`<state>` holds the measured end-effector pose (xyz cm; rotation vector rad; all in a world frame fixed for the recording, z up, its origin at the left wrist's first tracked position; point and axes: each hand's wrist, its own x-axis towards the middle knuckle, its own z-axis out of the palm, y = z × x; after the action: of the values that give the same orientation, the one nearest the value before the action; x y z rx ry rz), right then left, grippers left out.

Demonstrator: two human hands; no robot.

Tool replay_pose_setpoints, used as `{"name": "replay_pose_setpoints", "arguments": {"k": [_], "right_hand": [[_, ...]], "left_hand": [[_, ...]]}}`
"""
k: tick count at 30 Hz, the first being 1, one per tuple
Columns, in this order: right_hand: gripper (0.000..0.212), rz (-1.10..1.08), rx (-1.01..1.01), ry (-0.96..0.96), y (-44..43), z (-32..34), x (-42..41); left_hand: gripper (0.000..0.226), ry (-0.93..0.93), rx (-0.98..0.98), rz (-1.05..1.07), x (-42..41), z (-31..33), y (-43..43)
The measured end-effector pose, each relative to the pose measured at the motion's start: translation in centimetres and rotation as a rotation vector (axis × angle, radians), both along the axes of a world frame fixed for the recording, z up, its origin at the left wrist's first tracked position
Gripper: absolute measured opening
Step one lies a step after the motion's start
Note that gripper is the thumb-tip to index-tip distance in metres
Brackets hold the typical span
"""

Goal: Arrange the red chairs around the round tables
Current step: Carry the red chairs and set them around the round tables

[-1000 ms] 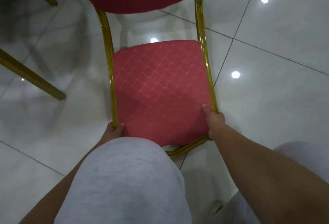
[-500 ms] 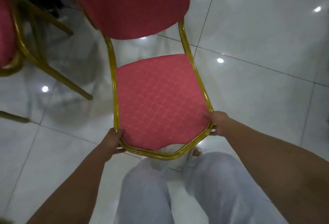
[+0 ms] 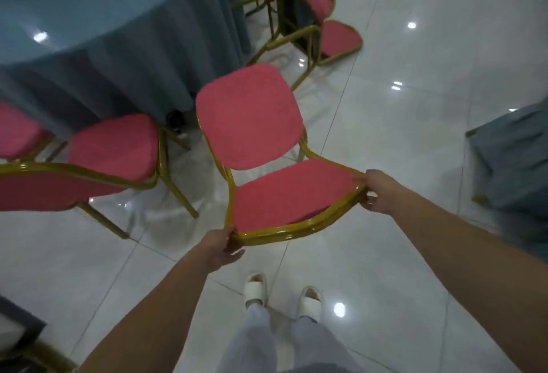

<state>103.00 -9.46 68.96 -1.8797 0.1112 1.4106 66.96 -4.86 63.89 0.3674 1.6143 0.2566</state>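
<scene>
While both hands' fingers, left hand point(image 3: 221, 249) and right hand point(image 3: 381, 191), clenched the carried chair point(image 3: 284, 194) frame, its legs risked clipping the neighbouring chair point(image 3: 114, 144) beside the table point(image 3: 89, 11).

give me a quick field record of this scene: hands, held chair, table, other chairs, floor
left hand: gripping front left corner of the seat frame
right hand: gripping front right corner
held chair: red, gold frame, backrest towards the table
round table: blue-grey skirted cloth, upper left
other chairs: one beside the table, one tipped over
floor: glossy white tile
</scene>
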Motion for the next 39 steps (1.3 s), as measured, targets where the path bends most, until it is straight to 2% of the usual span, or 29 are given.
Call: {"name": "replay_pose_setpoints", "arguments": {"k": [2,5,8,11,13,14,16,17,19,22,24,28,31,35,39], "right_hand": [[0.049,0.010,0.137,0.049,0.5,2.5,0.8],[0.041,0.123,0.261,0.056,1.2,5.2,0.8],[0.038,0.270,0.311,0.006,1.7,6.7,0.2],[0.038,0.367,0.340,-0.047,2.5,7.2,-0.2],[0.046,0.402,0.340,-0.082,3.3,7.2,0.1],[0.051,0.409,0.332,-0.096,3.7,7.2,0.4],[0.054,0.407,0.311,-0.113,4.6,6.6,1.4],[0.054,0.401,0.301,-0.117,5.1,6.2,2.1],[0.053,0.384,0.277,-0.129,6.3,5.3,3.6],[0.052,0.352,0.234,-0.163,8.1,3.7,6.9],[0.050,0.348,0.196,-0.213,9.3,2.9,9.8],[0.051,0.344,0.077,-0.344,11.7,3.2,16.6],[0.056,0.422,-0.006,-0.437,13.5,4.3,21.5],[0.055,0.458,-0.054,-0.535,16.6,4.6,26.3],[0.055,0.395,-0.070,-0.523,19.1,3.7,30.1]], "left_hand": [[0.019,-0.045,0.054,0.051,1.5,1.7,0.4],[0.020,-0.079,0.127,0.054,3.4,4.2,1.5],[0.021,0.032,0.218,-0.118,4.4,6.4,2.7],[0.028,0.190,0.439,-0.293,5.2,7.7,4.6],[0.033,0.196,0.642,-0.337,6.2,7.9,6.3],[0.041,0.195,0.719,-0.347,6.8,8.0,7.0],[0.073,0.265,0.798,-0.356,7.8,8.0,8.1],[0.083,0.337,0.800,-0.396,8.3,7.9,8.6],[0.087,0.439,0.737,-0.565,9.8,6.7,9.6],[0.089,0.429,0.551,-0.874,14.5,3.7,11.6],[0.087,0.377,0.522,-0.982,18.9,2.5,13.8],[0.080,0.169,0.562,-1.040,28.7,2.7,20.0],[0.078,0.044,0.547,-1.088,34.8,3.4,24.4],[0.076,0.024,0.615,-1.144,41.1,3.6,30.4],[0.074,0.073,0.592,-1.202,46.2,3.2,35.3]]}}
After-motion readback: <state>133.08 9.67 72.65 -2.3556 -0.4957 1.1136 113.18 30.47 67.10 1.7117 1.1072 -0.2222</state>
